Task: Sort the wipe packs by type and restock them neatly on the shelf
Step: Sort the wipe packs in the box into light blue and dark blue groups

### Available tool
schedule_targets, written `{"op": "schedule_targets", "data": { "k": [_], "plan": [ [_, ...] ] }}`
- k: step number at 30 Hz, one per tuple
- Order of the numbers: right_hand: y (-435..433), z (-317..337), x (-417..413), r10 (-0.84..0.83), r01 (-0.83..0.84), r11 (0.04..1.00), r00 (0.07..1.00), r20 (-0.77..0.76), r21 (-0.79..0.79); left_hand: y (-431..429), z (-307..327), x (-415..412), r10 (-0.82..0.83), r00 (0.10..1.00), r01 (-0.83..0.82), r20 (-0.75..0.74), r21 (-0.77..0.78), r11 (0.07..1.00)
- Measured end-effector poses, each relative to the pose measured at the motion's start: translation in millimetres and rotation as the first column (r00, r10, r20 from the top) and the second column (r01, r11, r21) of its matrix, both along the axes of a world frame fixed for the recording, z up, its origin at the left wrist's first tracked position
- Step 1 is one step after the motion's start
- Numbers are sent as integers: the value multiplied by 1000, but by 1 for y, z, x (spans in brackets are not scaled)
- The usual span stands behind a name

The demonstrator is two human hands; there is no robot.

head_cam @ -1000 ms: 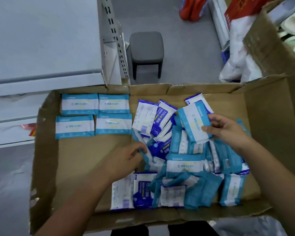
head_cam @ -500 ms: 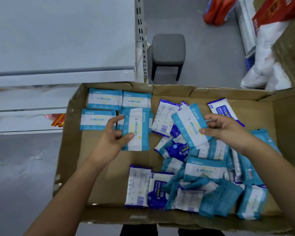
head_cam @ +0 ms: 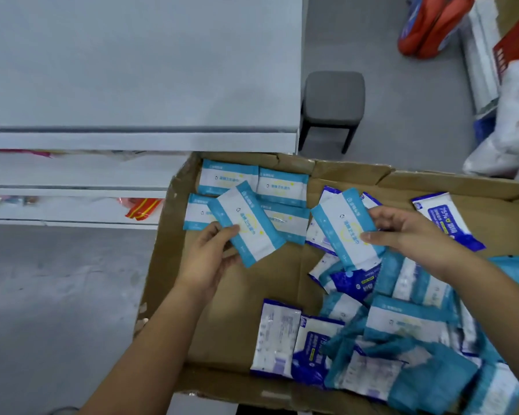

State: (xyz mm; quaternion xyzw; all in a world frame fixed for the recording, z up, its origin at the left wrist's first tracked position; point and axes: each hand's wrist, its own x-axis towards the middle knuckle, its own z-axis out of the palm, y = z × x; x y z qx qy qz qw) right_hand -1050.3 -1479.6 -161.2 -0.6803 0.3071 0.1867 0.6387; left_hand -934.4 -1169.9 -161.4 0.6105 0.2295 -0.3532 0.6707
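Nearest the person, an unsorted pile [head_cam: 402,348] of teal and dark-blue wipe packs lies jumbled in the right half of a cardboard box [head_cam: 165,253]. Just past it, the left hand [head_cam: 210,259] pinches a teal pack [head_cam: 246,223] by its lower end, thumb on top. It holds the pack tilted over the sorted teal packs [head_cam: 282,185], which lie flat in the box's far left corner. The right hand [head_cam: 414,238] grips a second teal pack [head_cam: 342,226] along its right side, above the pile.

The step in hand looks like adding the left pack to the teal group. It should be turned square with those already laid, label up, and set edge to edge rather than across them, with the right one to follow. A dark-blue pack [head_cam: 447,221] at the far right belongs in a separate group. Beyond the box, the grey shelf [head_cam: 138,139] is where the sorted groups must go.
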Motion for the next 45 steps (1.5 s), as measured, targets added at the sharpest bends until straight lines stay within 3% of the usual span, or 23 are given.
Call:
{"op": "schedule_targets", "data": {
  "k": [4,9,13,16,18,21,22,25,27,30,33,35,38,41,45],
  "plan": [
    [8,1,11,40,-40,998,999,1,43,-1,2,-9,7,999,-7,42,-8,1000],
    [4,-4,10,-26,25,988,1000,5,154,-19,1,-42,-119,991,118,-61,-29,993],
    [-10,-6,-5,-136,130,975,990,24,179,-30,-25,-99,-367,930,352,28,223,909],
    [-15,-1,-18,-79,80,994,997,-17,70,-27,-40,-119,-651,739,538,174,428,726],
    [-15,0,-26,-67,68,997,997,-29,27,-25,-52,-120,-782,594,592,190,555,585],
    [-12,-5,-32,-58,57,998,998,-37,-31,-30,-65,-120,-955,275,405,109,888,218],
    [-11,-6,-33,-36,33,998,998,-47,-49,-35,-66,-117,-979,180,346,91,926,150],
    [-7,-6,-30,11,-18,996,997,-82,-83,-50,-73,-107,-980,-120,339,156,935,107],
    [-4,-3,-26,25,-32,996,995,-92,-83,-60,-75,-95,-973,-202,375,115,926,32],
    [-3,-4,-21,31,-41,993,995,-93,-108,-70,-72,-68,-988,-143,465,-58,877,-119],
    [-5,-8,-17,3,-10,992,998,-57,-127,-62,-65,-44,-998,-63,674,14,738,-32],
    [-2,-9,-5,18,-20,989,1000,-17,-143,-47,-50,-29,-994,-62,718,85,696,15],
    [8,-9,30,117,-111,975,993,20,-193,-26,-26,10,-990,-19,623,141,776,99],
    [21,-21,77,267,-241,920,963,44,-309,-18,-15,69,-993,47,465,105,878,115],
    [49,-36,136,420,-328,770,906,47,-548,-29,-24,139,-1000,18,195,-9,981,-5]
  ]
}}
